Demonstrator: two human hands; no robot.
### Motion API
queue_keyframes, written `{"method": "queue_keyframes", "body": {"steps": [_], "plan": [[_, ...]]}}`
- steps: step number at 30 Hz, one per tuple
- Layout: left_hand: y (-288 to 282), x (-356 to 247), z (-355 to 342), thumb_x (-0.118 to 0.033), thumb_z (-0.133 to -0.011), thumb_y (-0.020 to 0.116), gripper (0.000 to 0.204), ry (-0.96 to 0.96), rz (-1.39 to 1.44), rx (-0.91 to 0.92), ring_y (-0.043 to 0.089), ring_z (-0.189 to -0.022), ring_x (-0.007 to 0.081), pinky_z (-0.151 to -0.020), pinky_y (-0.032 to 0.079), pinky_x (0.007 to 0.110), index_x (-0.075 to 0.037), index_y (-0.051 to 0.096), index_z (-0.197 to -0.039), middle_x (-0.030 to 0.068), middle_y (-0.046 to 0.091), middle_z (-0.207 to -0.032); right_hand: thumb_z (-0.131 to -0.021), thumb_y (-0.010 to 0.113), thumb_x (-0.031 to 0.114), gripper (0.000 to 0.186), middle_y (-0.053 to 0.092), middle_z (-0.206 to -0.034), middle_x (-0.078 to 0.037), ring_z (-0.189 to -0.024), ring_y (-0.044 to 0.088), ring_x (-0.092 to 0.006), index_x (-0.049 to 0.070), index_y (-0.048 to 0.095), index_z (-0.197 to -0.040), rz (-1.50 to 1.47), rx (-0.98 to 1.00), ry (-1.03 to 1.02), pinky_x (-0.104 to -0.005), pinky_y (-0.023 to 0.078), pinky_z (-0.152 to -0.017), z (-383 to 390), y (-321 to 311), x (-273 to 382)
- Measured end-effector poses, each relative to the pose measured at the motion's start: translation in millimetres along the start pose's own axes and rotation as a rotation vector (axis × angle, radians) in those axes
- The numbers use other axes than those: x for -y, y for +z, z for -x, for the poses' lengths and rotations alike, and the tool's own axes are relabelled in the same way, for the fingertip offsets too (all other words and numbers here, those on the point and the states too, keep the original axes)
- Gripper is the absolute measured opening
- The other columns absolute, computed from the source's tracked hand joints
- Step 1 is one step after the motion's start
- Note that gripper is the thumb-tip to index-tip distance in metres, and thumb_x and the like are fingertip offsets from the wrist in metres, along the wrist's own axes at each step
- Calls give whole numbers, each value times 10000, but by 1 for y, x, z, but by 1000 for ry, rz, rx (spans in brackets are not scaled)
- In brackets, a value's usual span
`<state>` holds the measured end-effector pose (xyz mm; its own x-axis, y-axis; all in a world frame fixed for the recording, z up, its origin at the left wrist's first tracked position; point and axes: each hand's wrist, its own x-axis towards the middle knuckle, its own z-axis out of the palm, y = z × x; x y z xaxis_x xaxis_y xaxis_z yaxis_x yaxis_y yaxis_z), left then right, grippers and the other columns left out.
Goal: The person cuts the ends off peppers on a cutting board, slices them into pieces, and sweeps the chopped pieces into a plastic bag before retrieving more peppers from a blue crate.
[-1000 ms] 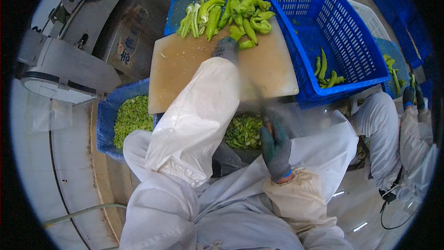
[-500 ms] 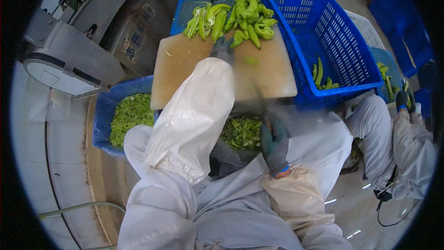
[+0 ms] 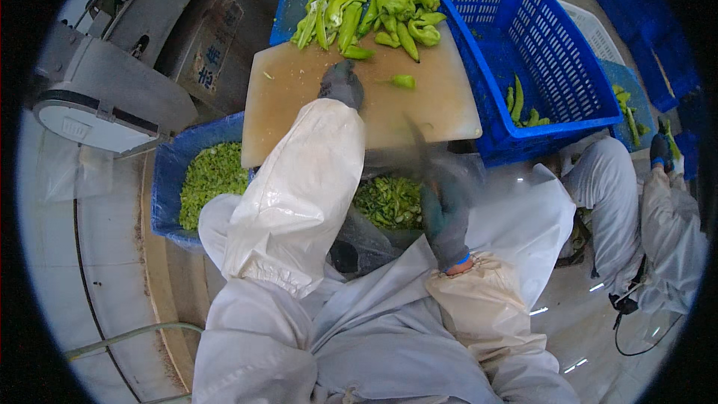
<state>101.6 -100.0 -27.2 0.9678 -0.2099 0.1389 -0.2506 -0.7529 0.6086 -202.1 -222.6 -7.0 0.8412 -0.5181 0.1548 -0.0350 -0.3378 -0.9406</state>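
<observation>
My left hand [image 3: 342, 84], in a dark grey glove, rests low over the pale cutting board [image 3: 292, 108]. Its fingers look curled in, and what lies under them, if anything, is hidden. Just beyond the fingertips is the tip of a green pepper [image 3: 357, 52], at the near edge of a pile of long green peppers [image 3: 400, 4]. A short cut pepper piece [image 3: 402, 81] lies alone to the right of the hand. Below the board's front edge, my gloved right hand [image 3: 446, 213] is closed round a knife [image 3: 419, 135], whose blade is blurred and points up toward the board.
Between my knees, chopped green peppers [image 3: 389, 202] fill a lined container. A blue tub [image 3: 166, 187] of chopped pieces stands left. At right is a blue crate [image 3: 550, 135] with a few peppers. A metal machine [image 3: 112, 90] stands far left; a co-worker's gloved hand [image 3: 661, 151] is far right.
My left hand has drawn back from the pile and to the left. The cut piece, blurred before, now lies sharp on the board. The far person's gloved hands have gone from the top edge.
</observation>
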Motion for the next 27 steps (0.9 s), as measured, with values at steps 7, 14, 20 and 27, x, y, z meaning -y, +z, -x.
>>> {"method": "queue_keyframes", "body": {"steps": [7, 14, 20, 27], "plan": [[15, 11, -60, -54, -737, 541, 498, 555, -273, -207, 522, -1124, 349, -970, 401, 414, -107, 540, -1232, 174, 560, -1207, -860, 610, 226, 345, 644, -975, -157, -859, 632, -254, 40, 580, -1149, 52, -13, 10, -328, 483, -766, 2, 0, 3], [17, -9, -50, -85, -777, 551, 443, 288, -356, 158, 512, -1133, 346, -979, 392, 416, -130, 557, -1218, 157, 562, -1211, -854, 617, 178, 338, 644, -971, -170, -856, 638, -246, 41, 574, -1160, 72, -14, -18, -322, 487, -746, -2, -2, -3], [0, 15, -7, -157, -813, 595, 400, 213, -162, 167, 551, -1097, 309, -955, 415, 387, -134, 562, -1211, 138, 585, -1191, -860, 604, 243, 364, 641, -985, -187, -872, 637, -288, 36, 575, -1158, 96, 15, 12, -355, 487, -757, 2, 4, -6], [-33, 56, 65, -297, -794, 663, 433, -122, 241, 269, 600, -1007, 261, -859, 465, 368, -127, 586, -1185, 147, 629, -1084, -864, 587, 260, 363, 641, -965, -193, -871, 629, -321, 18, 574, -1134, 167, 62, -75, -368, 483, -760, 5, 8, 0]]}}
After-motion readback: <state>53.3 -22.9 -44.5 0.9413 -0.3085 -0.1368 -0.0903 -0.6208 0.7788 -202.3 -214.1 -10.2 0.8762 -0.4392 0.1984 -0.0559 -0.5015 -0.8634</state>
